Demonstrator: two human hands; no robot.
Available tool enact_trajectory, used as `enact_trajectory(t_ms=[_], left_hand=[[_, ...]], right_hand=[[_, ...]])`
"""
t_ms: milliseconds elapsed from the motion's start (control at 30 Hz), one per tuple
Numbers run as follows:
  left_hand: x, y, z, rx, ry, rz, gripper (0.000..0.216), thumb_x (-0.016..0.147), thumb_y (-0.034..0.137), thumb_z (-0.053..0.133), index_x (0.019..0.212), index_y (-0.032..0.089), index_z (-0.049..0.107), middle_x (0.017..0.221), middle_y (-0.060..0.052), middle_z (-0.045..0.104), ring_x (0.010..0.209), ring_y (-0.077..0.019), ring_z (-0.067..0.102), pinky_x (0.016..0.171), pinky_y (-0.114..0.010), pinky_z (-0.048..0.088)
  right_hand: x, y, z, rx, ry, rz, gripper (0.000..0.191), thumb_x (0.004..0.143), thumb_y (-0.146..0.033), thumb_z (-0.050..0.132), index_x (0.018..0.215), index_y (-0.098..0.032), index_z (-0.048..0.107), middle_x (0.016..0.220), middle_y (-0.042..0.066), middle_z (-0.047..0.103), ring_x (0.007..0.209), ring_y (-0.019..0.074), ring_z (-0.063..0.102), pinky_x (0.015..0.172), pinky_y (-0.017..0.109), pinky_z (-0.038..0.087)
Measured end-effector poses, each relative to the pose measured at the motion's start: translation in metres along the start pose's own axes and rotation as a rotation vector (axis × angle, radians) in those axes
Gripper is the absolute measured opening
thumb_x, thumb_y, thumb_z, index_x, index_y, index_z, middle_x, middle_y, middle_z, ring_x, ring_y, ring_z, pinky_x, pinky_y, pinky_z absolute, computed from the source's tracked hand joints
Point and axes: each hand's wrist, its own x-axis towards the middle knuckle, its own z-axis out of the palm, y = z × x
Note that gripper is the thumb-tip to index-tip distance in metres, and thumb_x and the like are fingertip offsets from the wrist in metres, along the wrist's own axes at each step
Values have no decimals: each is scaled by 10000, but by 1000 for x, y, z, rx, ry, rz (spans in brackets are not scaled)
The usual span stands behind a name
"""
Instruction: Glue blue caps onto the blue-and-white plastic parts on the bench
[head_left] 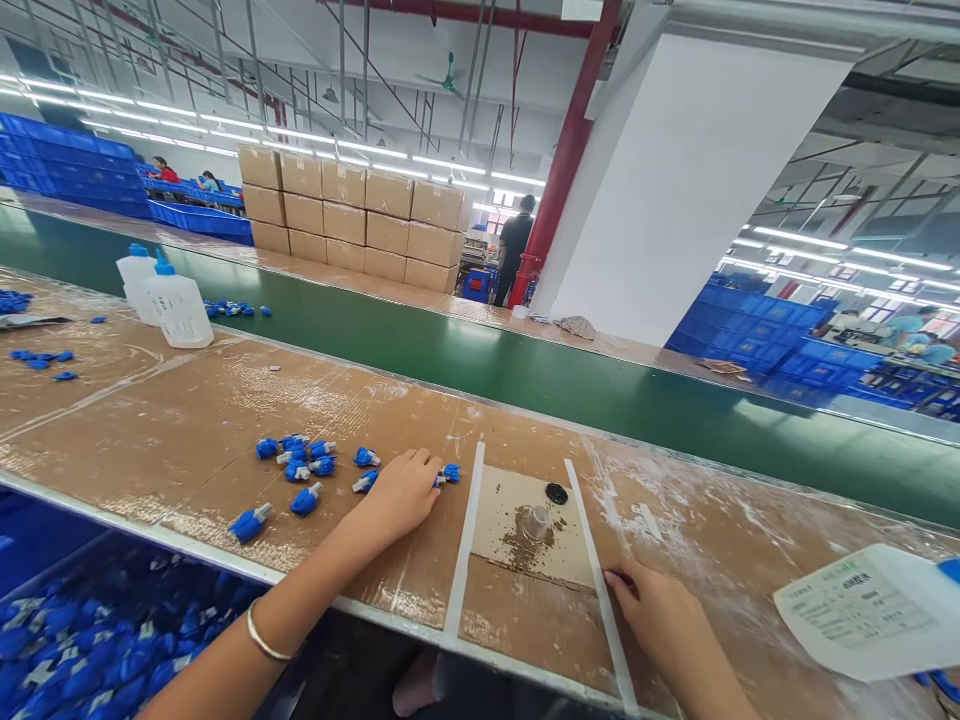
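My left hand point(403, 492) rests on the taped cardboard bench top with its fingers curled over a small blue-and-white plastic part point(448, 473). Just left of it lies a loose scatter of several more blue parts point(300, 462). My right hand point(660, 612) lies near the bench's front edge, fingers curled inward beside the right white strip point(592, 560); whether it holds anything is hidden. Between the two white strips is a cardboard pad point(510, 520) with a small clear cap point(535, 520) in a stain and a black disc point(556, 493).
Two white bottles point(176, 305) with blue caps stand at the back left. A green conveyor belt point(525, 370) runs behind the bench. A bin of blue parts point(97, 630) sits below left. A white labelled bottle point(870, 610) lies at right. Stacked cartons point(352, 225) and people stand beyond.
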Motion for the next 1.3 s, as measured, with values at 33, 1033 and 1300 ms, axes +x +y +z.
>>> enact_trajectory(t_ms=[33, 1033, 1300], left_hand=[[2, 0, 2, -5, -14, 8, 256, 764, 42, 402, 914, 126, 592, 928, -123, 582, 924, -263, 531, 824, -403, 413], [-31, 21, 16, -1000, 38, -205, 195, 757, 242, 569, 943, 185, 581, 919, -37, 637, 823, -185, 598, 750, -296, 452], [-45, 26, 23, -1563, -72, -440, 372, 649, 317, 718, 936, 156, 544, 830, -36, 635, 746, -171, 634, 597, -240, 468]], right_hand=[[-2, -2, 1, 21, 1, -11, 310, 835, -292, 341, 755, -208, 629, 822, 88, 661, 810, 257, 608, 664, 332, 401], [-23, 1, 9, 174, 202, -7, 390, 825, -399, 362, 910, -193, 682, 1026, 76, 663, 994, 255, 577, 876, 380, 431], [-9, -1, 28, -6, 193, -81, 416, 804, -158, 290, 953, -124, 677, 997, 106, 665, 939, 269, 573, 852, 391, 433]])
